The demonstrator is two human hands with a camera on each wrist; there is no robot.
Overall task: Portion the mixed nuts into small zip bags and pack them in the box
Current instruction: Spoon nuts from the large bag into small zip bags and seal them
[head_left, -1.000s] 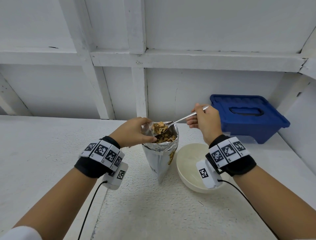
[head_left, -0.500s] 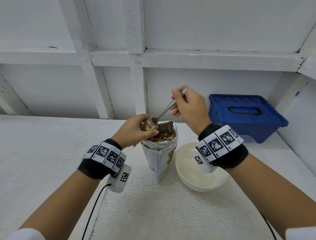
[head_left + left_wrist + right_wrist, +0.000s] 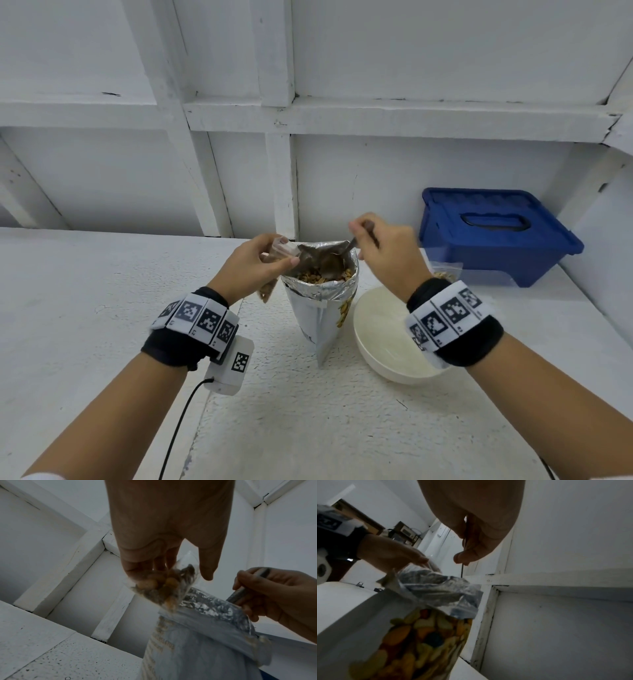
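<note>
A foil pouch of mixed nuts point(image 3: 322, 308) stands open in the middle of the white table. My left hand point(image 3: 260, 263) pinches a small clear zip bag point(image 3: 278, 247) at the pouch's left rim; in the left wrist view this zip bag point(image 3: 164, 586) holds some nuts. My right hand point(image 3: 376, 250) grips a metal spoon point(image 3: 334, 263) whose bowl dips into the pouch's mouth. The spoon handle point(image 3: 240, 593) also shows in the left wrist view, and the pouch point(image 3: 426, 635) fills the lower right wrist view. A blue lidded box point(image 3: 493, 236) sits at the back right.
A white bowl point(image 3: 383, 342) stands right of the pouch, under my right wrist. A second filled zip bag point(image 3: 445, 270) lies in front of the blue box. A white panelled wall point(image 3: 239, 171) rises just behind the table. A cable point(image 3: 178, 428) runs from my left wrist.
My right hand tipped a spoonful of nuts into the zip bag, then swung down and right; the spoon now dips back into the pouch. My left hand kept its hold on the bag.
</note>
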